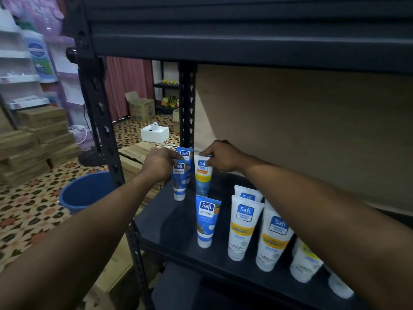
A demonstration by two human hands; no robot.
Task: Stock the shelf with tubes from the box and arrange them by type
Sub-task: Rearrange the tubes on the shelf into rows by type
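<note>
Tubes [273, 240] stand cap-down on the black shelf [174, 222]: white ones in a row at the right, a blue Naturals tube [206, 222] at the front. Near the back-left corner, the left hand [159, 163] grips a second blue tube [180, 184]. The right hand [223, 156] pinches the top of a white-and-yellow tube [203, 177] just beside it.

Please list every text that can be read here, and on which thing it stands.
"Safi NATURALS": front blue tube.
"Safi PERFECT WHITE": front white tube beside it.
"Safi": rear blue tube, in left hand.
"Saf", partly covered: rear white tube, in right hand.
Smaller print: too blurred.
</note>
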